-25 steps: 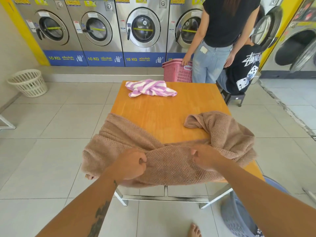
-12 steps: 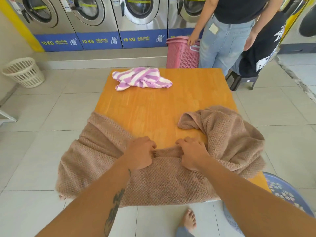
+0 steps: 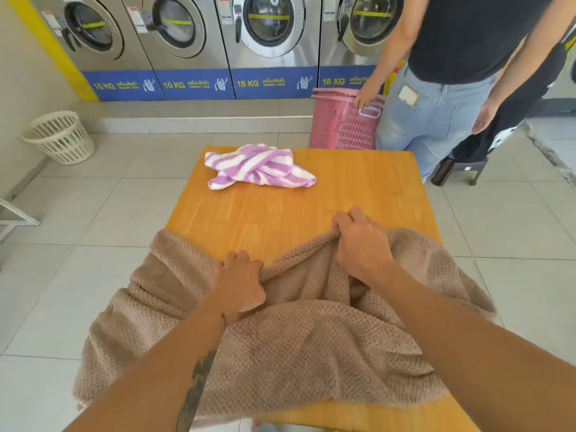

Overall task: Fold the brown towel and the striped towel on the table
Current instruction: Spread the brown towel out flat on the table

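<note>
Since half a second ago your right hand (image 3: 361,244) has travelled forward across the table (image 3: 358,188), dragging a bunched ridge of the brown towel (image 3: 311,353) with it. It now sits ahead of and to the right of your left hand (image 3: 240,282), and the loose lobe that lay beyond the right hand is gone from there. Both hands grip: the left fingers curl round a gather of cloth at its fingertips, and the right fingers and thumb pinch the raised edge under the knuckles. Cloth between the two hands runs as a ridge, so you seem to be working along one hem to find a corner and spread the piece flat. Most of the brown towel lies behind and beneath both wrists, crumpled, spilling off the near and left table edges; no fold made yet, by my reading. Striped towel (image 3: 258,166) sits well beyond the left hand, heaped on the far part of the table, apart from both hands. Beyond the right hand, off the table, a bystander stands beside a pink basket (image 3: 343,126).
</note>
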The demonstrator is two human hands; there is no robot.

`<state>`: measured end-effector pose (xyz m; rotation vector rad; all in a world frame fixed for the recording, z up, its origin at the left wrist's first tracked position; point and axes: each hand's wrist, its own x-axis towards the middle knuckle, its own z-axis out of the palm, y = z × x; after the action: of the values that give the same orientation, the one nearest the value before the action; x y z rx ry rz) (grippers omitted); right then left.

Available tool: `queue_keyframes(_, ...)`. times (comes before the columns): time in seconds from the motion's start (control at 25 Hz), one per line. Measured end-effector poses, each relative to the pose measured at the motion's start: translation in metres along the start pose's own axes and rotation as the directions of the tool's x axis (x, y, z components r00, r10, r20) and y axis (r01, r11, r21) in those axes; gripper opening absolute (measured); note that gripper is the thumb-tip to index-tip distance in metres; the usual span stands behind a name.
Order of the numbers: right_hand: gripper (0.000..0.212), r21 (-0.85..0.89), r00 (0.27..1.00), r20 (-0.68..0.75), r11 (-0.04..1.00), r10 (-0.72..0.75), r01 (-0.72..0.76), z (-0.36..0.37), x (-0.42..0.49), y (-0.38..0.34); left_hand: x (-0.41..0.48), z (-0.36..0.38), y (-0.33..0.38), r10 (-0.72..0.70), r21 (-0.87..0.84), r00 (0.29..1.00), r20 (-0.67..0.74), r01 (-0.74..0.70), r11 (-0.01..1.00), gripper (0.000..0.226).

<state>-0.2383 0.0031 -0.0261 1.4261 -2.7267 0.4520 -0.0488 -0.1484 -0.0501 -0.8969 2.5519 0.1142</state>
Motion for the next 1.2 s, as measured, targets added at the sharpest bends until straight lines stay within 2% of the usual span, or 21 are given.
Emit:
queue_keyframes(0.08,0.028,-0.007,0.974,0.214,0.997,0.079,-0.079,-0.006,0.017,0.003,0.023,-0.023,-0.015,-0.083,0.033,0.993,-0.082,0.086,0.996,0.032)
queue_keyframes(0.16,0.030,-0.073,0.881,0.458,0.993,0.119,-0.096,-0.002,0.027,0.002,0.048,-0.048,-0.032,-0.151,-0.053,0.971,-0.188,0.143,0.988,0.025)
queue_keyframes(0.2,0.027,-0.094,0.869,0.475,0.990,0.137,-0.105,0.003,0.030,0.002,0.061,-0.061,-0.039,-0.161,-0.132,0.953,-0.257,0.130,0.983,0.022)
queue_keyframes(0.28,0.014,-0.083,0.933,0.326,0.988,0.154,-0.134,0.006,0.045,-0.002,0.094,-0.087,-0.052,-0.163,-0.261,0.894,-0.417,0.055,0.964,0.022)
queue_keyframes(0.36,0.012,0.007,0.967,0.170,0.981,0.189,-0.192,0.006,0.067,-0.007,0.122,-0.106,-0.063,-0.148,-0.297,0.860,-0.488,-0.004,0.955,0.029)
queue_keyframes(0.4,0.018,0.089,0.955,0.199,0.967,0.218,-0.239,0.006,0.080,-0.008,0.133,-0.111,-0.066,-0.145,-0.306,0.871,-0.468,-0.006,0.952,0.033)
queue_keyframes(0.44,0.025,0.171,0.923,0.297,0.938,0.244,-0.303,0.007,0.090,-0.007,0.139,-0.112,-0.067,-0.143,-0.298,0.900,-0.411,0.015,0.955,0.039)
queue_keyframes(0.48,0.029,0.223,0.882,0.384,0.900,0.273,-0.376,0.007,0.097,-0.004,0.143,-0.108,-0.065,-0.142,-0.257,0.935,-0.326,0.057,0.965,0.048)
queue_keyframes(0.52,0.029,0.223,0.859,0.397,0.874,0.323,-0.432,0.009,0.098,0.003,0.142,-0.100,-0.059,-0.142,-0.200,0.961,-0.238,0.095,0.975,0.058)
queue_keyframes(0.56,0.030,0.170,0.851,0.350,0.867,0.392,-0.469,0.011,0.096,0.012,0.139,-0.090,-0.049,-0.120,-0.148,0.977,-0.177,0.094,0.985,0.065)
queue_keyframes(0.64,0.039,-0.086,0.839,0.266,0.879,0.474,-0.469,0.012,0.079,0.032,0.127,-0.071,-0.020,0.043,-0.127,0.982,-0.185,-0.067,0.990,0.058)
queue_keyframes(0.68,0.040,-0.182,0.824,0.302,0.878,0.479,-0.443,0.013,0.068,0.041,0.120,-0.062,-0.003,0.156,-0.147,0.962,-0.225,-0.192,0.970,0.047)
queue_keyframes(0.76,0.040,-0.252,0.768,0.411,0.871,0.491,-0.421,0.018,0.047,0.052,0.106,-0.046,0.032,0.320,-0.222,0.908,-0.271,-0.382,0.897,0.032)
queue_keyframes(0.88,0.048,-0.324,0.703,0.495,0.859,0.510,-0.395,0.024,0.028,0.057,0.088,-0.025,0.082,0.435,-0.325,0.875,-0.212,-0.483,0.813,0.038)
queue_keyframes(0.96,0.030,-0.340,0.718,0.491,0.867,0.494,-0.364,0.024,0.019,0.059,0.079,-0.011,0.107,0.431,-0.316,0.884,-0.183,-0.468,0.825,0.049)
queue_keyframes(1.0,0.023,-0.333,0.748,0.456,0.872,0.482,-0.359,0.021,0.015,0.062,0.075,-0.008,0.117,0.411,-0.286,0.888,-0.206,-0.456,0.843,0.050)
queue_keyframes(1.12,0.016,-0.226,0.849,0.274,0.889,0.451,-0.399,0.003,0.005,0.086,0.067,-0.010,0.146,0.361,-0.228,0.850,-0.383,-0.465,0.855,0.033)
queue_keyframes(1.2,0.008,-0.081,0.868,0.129,0.878,0.479,-0.472,-0.017,0.000,0.111,0.066,-0.022,0.169,0.360,-0.217,0.819,-0.447,-0.490,0.844,0.026)
